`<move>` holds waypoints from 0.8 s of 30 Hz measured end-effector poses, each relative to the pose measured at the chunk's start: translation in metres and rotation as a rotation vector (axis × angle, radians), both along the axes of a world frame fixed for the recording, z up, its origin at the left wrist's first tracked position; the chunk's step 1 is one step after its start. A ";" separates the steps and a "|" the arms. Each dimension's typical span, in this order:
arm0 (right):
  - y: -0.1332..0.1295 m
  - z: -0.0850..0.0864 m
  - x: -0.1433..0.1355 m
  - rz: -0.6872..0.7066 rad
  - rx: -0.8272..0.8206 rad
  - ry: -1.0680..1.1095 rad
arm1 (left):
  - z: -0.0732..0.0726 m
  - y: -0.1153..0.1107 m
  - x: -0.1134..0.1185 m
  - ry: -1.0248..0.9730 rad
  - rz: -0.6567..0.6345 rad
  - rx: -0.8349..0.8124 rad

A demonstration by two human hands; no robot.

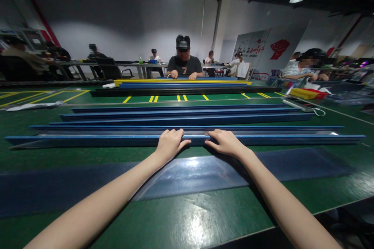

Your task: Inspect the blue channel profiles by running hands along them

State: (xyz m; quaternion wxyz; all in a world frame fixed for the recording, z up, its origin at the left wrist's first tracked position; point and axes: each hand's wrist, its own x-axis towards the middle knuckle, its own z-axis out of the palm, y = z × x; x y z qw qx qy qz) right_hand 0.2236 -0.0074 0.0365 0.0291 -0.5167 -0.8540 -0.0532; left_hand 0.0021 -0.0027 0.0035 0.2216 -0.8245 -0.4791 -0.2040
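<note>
Both hands, left (170, 144) and right (225, 142), are curled over the near edge of a long blue channel strip (105, 141) lying crosswise on the green table (187, 218), which could be twisted by uneven pressure.

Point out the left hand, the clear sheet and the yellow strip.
Left hand (169, 144): head view, back of the hand.
Clear sheet (193, 175): head view, middle.
Yellow strip (117, 83): head view, left end.
</note>
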 end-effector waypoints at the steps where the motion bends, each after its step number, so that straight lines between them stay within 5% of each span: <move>1: 0.000 0.000 0.000 0.000 -0.001 0.000 | 0.000 0.000 0.000 0.001 -0.001 0.001; 24: 0.002 -0.003 0.002 0.025 0.020 0.009 | 0.001 -0.001 0.002 0.003 -0.005 -0.001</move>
